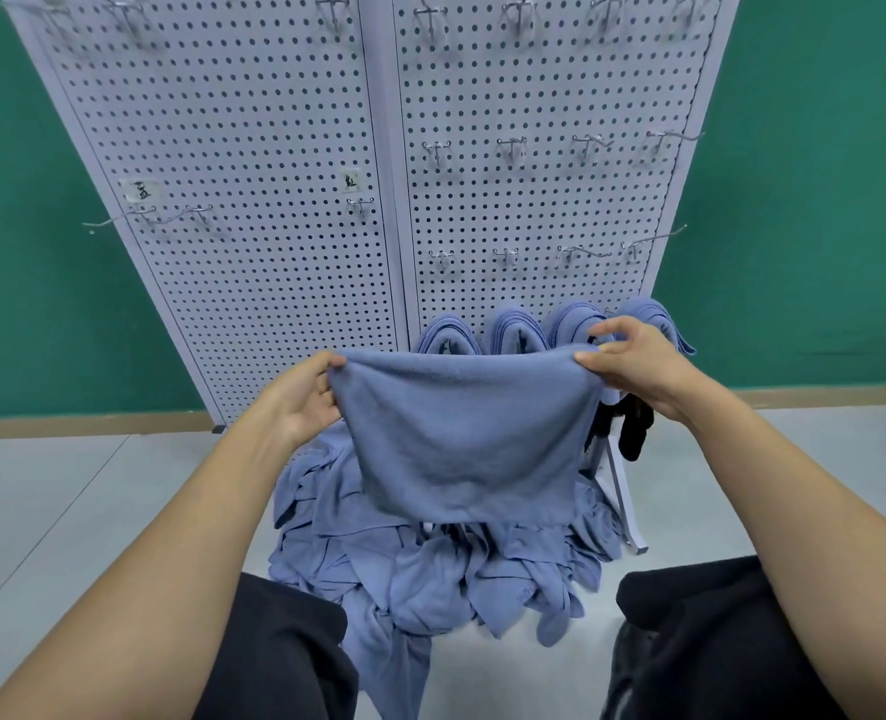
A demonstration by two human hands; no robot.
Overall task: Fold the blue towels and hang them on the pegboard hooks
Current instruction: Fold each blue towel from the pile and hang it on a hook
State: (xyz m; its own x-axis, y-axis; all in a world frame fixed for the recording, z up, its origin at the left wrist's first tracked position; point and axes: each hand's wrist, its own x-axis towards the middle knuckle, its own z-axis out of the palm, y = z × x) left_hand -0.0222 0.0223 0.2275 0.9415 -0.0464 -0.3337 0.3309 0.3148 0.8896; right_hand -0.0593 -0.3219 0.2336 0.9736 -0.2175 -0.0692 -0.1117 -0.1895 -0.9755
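A blue towel point(461, 439) hangs doubled in front of me, stretched between both hands. My left hand point(303, 402) pinches its upper left corner and my right hand point(633, 361) pinches the upper right corner. Behind the towel, several folded blue towels point(513, 330) hang in a row on the lowest hooks of the white pegboard point(284, 200). A heap of loose blue towels point(430, 574) lies on the floor below, between my knees.
Bare metal hooks point(511, 148) stick out of the right panel in rows, and a few more hooks point(170, 215) are on the left panel. A dark cloth point(633, 428) hangs by the pegboard's metal foot point(622, 496). Green wall behind, pale floor around.
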